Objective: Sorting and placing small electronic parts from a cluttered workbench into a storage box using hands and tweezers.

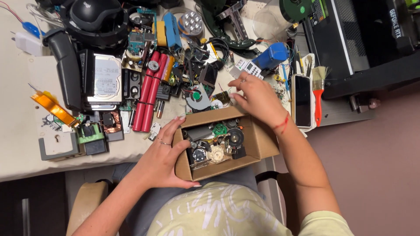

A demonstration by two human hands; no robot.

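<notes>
While the left hand (164, 159) grips the near-left wall of the cardboard box (258, 142) resting on the lap, the right hand (258, 98), fingers loosely curled over small parts at the table (17, 144) edge, holds nothing discernible. Risk: one-handed support lets the box tip, spilling components.

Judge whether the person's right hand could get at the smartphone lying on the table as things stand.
Probably yes. The right hand rests on the table just left of the smartphone, with only small loose parts between them and nothing covering the phone's dark screen.
</notes>
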